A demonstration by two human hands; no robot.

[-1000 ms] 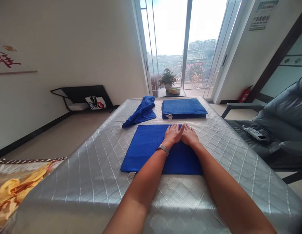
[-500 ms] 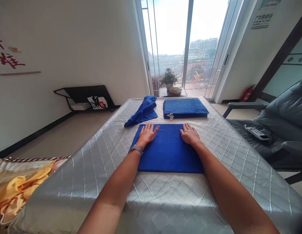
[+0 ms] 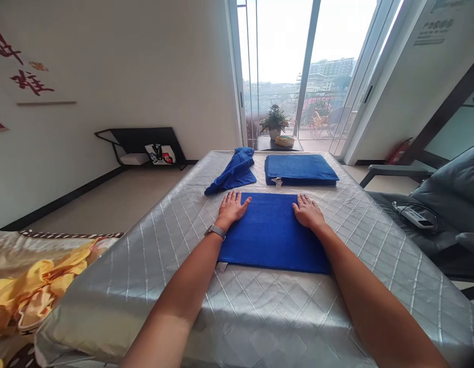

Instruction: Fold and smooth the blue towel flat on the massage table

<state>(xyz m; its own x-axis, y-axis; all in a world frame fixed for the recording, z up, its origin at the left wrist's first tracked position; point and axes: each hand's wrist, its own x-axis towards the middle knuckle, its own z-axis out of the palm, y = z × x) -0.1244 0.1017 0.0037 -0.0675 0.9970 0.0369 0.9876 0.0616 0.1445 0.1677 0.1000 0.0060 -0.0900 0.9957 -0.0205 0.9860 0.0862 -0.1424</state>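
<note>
The blue cloth (image 3: 273,235) seems soft, light, best held by corners; our left hand (image 3: 232,208) and right hand (image 3: 309,211) lie flat, fingers spread.

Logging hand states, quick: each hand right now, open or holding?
Left hand: open, palm down at the left edge of the flat blue rectangular cloth, grasping nothing.
Right hand: open, palm down at its right edge, grasping nothing.

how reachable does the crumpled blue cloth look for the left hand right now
Probably yes: the left hand lies at the far left corner of the flat towel, and nothing visible blocks the crumpled cloth just beyond.
</note>
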